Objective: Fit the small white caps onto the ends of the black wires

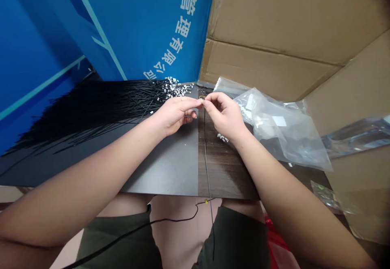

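Observation:
A thin black wire (206,155) hangs from between my fingertips, down over the table's front edge to my lap. At its upper end, my left hand (176,114) pinches a tiny white piece, seemingly a connector, between thumb and forefinger. My right hand (226,117) meets it there, thumb and forefinger closed on the wire's end. The fingertips touch or nearly touch, and they hide most of the joint. Left of my hands lies a large heap of black wires (100,98), with white connectors (173,88) on the ends nearest me. Several loose white connectors (222,138) lie under my right hand.
Clear plastic bags (280,127) lie on the dark table (170,171) at the right, by a cardboard wall (274,58). A smaller bag (326,196) sits near the right edge. A blue panel (146,25) stands behind. A black cable (164,220) crosses my lap.

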A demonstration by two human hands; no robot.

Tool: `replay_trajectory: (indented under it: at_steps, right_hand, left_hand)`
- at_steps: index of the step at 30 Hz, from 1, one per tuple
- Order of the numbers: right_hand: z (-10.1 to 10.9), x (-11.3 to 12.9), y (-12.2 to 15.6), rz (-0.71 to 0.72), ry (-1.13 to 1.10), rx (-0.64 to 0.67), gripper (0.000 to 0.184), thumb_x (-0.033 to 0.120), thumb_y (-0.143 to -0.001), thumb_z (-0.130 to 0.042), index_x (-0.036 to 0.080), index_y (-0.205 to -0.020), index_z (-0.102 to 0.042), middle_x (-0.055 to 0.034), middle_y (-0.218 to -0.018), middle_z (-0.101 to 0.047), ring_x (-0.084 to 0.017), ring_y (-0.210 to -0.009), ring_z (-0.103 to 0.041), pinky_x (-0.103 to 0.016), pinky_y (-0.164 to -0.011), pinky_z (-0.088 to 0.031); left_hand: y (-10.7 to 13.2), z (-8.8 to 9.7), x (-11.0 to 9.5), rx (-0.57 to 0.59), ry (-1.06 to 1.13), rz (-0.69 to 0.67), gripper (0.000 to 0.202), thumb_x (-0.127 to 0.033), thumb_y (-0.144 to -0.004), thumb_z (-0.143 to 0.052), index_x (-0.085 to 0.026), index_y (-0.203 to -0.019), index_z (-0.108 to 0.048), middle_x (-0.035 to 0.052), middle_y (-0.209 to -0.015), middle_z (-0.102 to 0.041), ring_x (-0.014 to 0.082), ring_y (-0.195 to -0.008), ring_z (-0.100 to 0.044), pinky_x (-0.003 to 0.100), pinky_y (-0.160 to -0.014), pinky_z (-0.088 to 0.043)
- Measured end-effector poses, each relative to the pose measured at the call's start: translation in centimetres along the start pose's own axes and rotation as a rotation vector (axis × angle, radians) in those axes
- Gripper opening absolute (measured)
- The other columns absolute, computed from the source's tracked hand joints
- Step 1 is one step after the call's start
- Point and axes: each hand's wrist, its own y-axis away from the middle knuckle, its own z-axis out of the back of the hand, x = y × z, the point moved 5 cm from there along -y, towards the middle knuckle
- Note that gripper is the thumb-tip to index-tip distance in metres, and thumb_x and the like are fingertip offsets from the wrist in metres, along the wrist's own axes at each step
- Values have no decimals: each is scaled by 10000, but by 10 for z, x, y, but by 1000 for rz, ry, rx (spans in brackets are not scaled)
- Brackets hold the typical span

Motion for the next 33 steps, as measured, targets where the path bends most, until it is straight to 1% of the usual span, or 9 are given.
replay_trajectory:
  at_steps: [4, 8, 13, 16, 22, 25, 30, 33]
  right_hand:
    - [-2, -4, 0, -53, -88, -22, 154, 378, -975, -668, 235, -920, -654, -9, -856, -705, -156, -741, -612, -343, -730, -529]
    - [-3, -6, 1, -59, -105, -21, 162, 381, -980, -683, 231, -925, -659, -6, -854, -705, -149, -738, -621, -338, -734, -534]
    - [-3, -4, 2, -20, -77, -19, 123, 341, -984, -675, 228, -938, -658, -12, -892, -724, -157, -787, -655, -341, -775, -544]
    - [-4, -4, 1, -11, -76, -14, 111, 324, -981, -665, 219, -949, -662, -24, -915, -729, -165, -816, -667, -349, -796, -543]
    - [-3, -4, 0, 5, 5, -15, 99, 300, -970, -673, 208, -957, -707, -35, -954, -753, -166, -848, -671, -344, -820, -542]
    - [-2, -4, 0, -4, 32, -12, 95, 291, -977, -670, 209, -963, -715, -33, -965, -760, -163, -857, -673, -336, -824, -541]
    - [-2, -3, 1, -4, 55, -7, 103, 292, -991, -645, 217, -949, -702, -30, -954, -758, -170, -856, -670, -340, -821, -537]
    - [-1, -3, 1, -18, 56, -7, 101, 296, -990, -646, 221, -953, -703, -30, -960, -760, -175, -859, -671, -345, -824, -536]
  left_hand:
    - [1, -1, 0, 12, 36, 6, 279, -333, -715, -950, -140, -817, -775, 62, -916, -718, 72, -659, -562, 228, -597, -452]
    - [0, -2, 2, 17, 97, 27, 233, -274, -720, -937, -142, -786, -757, 46, -868, -688, 67, -641, -533, 224, -575, -425]
    - [-1, -2, 1, 8, 116, 28, 225, -238, -691, -930, -141, -771, -743, 46, -862, -700, 66, -615, -516, 238, -558, -407]
    - [-1, -1, 0, -21, 98, 23, 232, -236, -679, -936, -137, -756, -741, 41, -831, -695, 68, -614, -516, 243, -560, -402]
    - [-1, 2, -1, -49, 38, -20, 240, -276, -694, -931, -125, -734, -748, 16, -737, -627, 70, -617, -509, 234, -558, -393]
    - [-1, 2, -1, -49, 13, -18, 230, -270, -709, -922, -120, -747, -752, 13, -756, -624, 64, -625, -518, 222, -565, -399]
    - [1, 0, -1, -46, 14, 3, 264, -310, -725, -933, -115, -790, -767, 50, -865, -699, 62, -632, -530, 231, -584, -430]
    - [1, 0, -1, -41, 14, 9, 272, -317, -722, -935, -115, -809, -776, 57, -890, -718, 64, -640, -542, 235, -600, -447]
